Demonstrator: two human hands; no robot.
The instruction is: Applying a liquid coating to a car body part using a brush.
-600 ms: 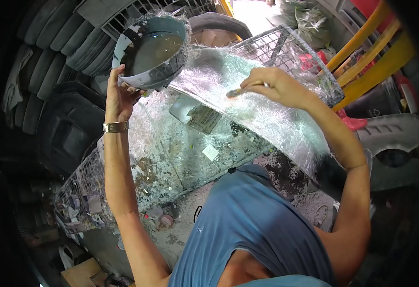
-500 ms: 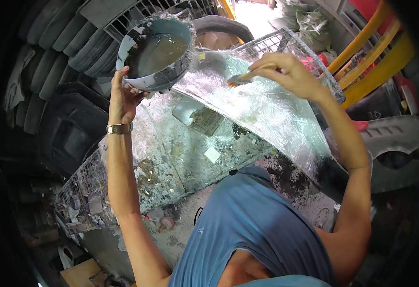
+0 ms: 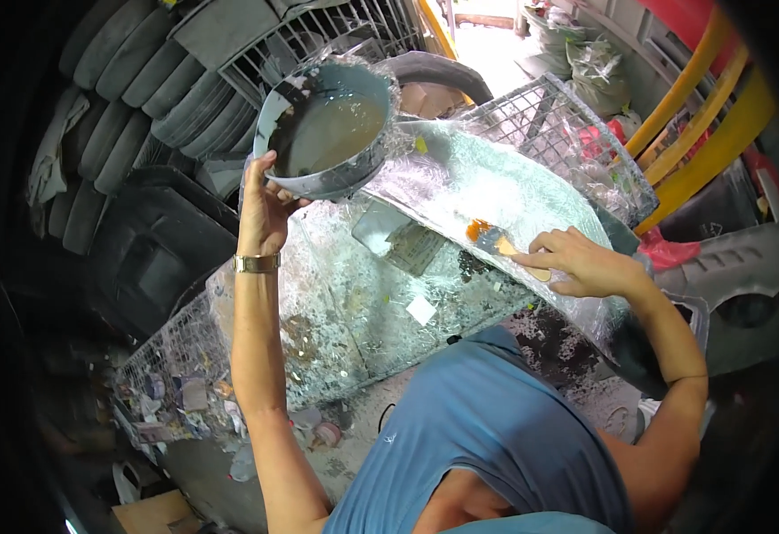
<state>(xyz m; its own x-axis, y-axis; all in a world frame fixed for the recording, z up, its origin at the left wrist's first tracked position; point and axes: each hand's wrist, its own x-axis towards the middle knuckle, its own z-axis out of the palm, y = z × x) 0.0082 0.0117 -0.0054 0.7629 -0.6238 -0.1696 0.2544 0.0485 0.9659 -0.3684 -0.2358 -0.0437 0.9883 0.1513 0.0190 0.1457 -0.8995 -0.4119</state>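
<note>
My left hand (image 3: 266, 206) grips the near rim of a grey bowl (image 3: 340, 181) and holds it raised and tilted toward me. Inside lies a murky, brownish liquid (image 3: 340, 133), and frayed fibres cling to the bowl's outside. My right hand (image 3: 585, 262) is closed round the wooden handle of a paintbrush (image 3: 493, 238) with orange bristles. The brush is over a long curved panel (image 3: 532, 191) covered in whitish, glossy fibre matting; whether its bristles touch the matting I cannot tell.
The panel rests across a stained worktable (image 3: 318, 329) with a metal mesh rack (image 3: 540, 120) behind it. A white square scrap (image 3: 420, 310) lies on the table. Stacked black curved parts (image 3: 131, 67) stand at left, yellow bars (image 3: 705, 133) at right.
My right hand has brought the brush lower and nearer to me over the panel. The bowl in my left hand appears further right and slightly lower, as the whole view has shifted.
</note>
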